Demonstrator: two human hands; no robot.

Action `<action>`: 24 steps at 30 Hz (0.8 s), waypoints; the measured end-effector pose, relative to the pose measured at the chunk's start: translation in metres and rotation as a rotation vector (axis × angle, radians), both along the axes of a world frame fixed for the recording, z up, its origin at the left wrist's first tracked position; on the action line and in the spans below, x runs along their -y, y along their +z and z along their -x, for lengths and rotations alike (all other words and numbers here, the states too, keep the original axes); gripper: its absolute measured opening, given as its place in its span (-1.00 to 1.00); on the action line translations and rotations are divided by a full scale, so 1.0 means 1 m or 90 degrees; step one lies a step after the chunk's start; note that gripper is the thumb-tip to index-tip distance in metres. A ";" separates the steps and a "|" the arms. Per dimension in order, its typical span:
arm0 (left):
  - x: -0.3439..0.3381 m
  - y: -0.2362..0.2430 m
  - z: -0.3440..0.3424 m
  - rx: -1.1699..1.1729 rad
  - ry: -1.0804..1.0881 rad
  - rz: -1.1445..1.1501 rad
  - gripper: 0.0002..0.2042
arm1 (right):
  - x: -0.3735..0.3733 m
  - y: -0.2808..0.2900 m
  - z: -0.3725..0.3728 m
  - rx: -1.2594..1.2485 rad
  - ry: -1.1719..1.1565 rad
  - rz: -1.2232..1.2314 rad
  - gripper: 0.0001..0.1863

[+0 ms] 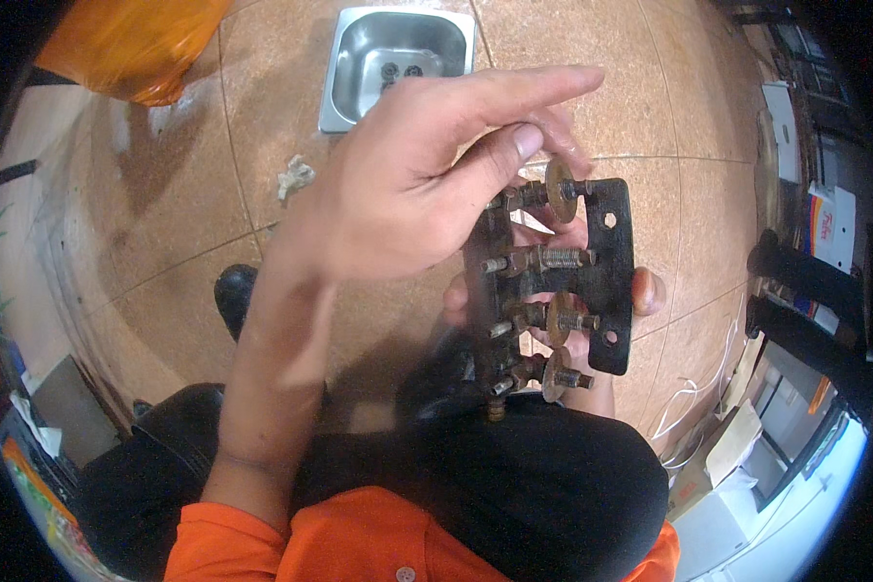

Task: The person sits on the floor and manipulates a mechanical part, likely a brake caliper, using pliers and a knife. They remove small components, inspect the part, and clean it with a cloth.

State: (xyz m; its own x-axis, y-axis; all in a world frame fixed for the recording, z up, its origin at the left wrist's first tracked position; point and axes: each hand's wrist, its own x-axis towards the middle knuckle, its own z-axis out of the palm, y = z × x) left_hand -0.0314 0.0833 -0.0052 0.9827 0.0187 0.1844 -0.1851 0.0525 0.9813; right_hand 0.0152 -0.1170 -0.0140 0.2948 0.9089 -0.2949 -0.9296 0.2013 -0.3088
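A black metal bracket with holes in its flat end is held up above my lap. Several threaded bolts with nuts run across it, and some carry large rusty round washers. My right hand grips the bracket from beneath; a fingertip shows past its right edge and most of the palm is hidden behind it. Over the upper end reaches my left hand, index finger stretched out and thumb apart from the bolts. Its lower fingertips come against the top washer, partly hidden behind the thumb.
On the tiled floor ahead lies a steel tray with small dark round parts inside. A crumpled scrap lies left of it, and an orange plastic bag is at upper left. White cable and boxes line the right side.
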 end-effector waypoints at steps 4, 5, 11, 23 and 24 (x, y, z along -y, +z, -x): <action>0.001 -0.003 -0.003 0.096 0.001 -0.084 -0.52 | 0.003 -0.005 -0.001 -0.004 -0.016 0.007 0.13; 0.001 -0.002 -0.003 0.075 -0.002 -0.081 -0.52 | 0.005 -0.007 0.000 -0.009 -0.032 0.006 0.13; 0.008 -0.007 -0.001 0.049 0.048 -0.031 -0.48 | 0.019 -0.022 0.003 -0.009 -0.121 0.054 0.11; 0.025 -0.032 -0.007 -0.013 -0.005 0.017 -0.54 | 0.045 -0.053 0.009 0.056 -0.106 0.105 0.05; 0.026 -0.027 -0.006 -0.098 -0.025 0.071 -0.56 | 0.041 -0.050 0.009 0.058 -0.096 0.112 0.08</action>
